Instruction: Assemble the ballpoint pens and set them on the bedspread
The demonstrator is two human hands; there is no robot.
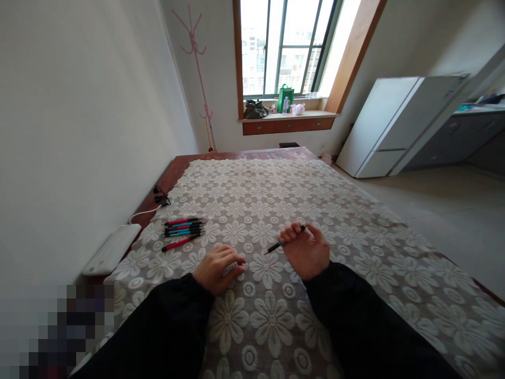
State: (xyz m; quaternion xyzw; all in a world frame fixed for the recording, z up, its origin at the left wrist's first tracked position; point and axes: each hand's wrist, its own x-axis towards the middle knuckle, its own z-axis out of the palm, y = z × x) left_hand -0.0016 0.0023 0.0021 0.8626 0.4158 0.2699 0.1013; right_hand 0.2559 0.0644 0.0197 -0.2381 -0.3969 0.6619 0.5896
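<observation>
Now pen (284,240) in right hand (305,252)

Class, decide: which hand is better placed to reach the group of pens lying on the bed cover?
Probably the left hand: it is nearer the pens. The right hand already holds a pen.

I see the right hand (306,251) gripping a pen (284,240), tip toward 8 o'clock; left hand (218,268) flat on the bedspread (315,195); pens (183,231) at 10 o'clock.

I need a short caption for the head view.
Right hand holds a pen; left hand rests on floral cloth.
</observation>
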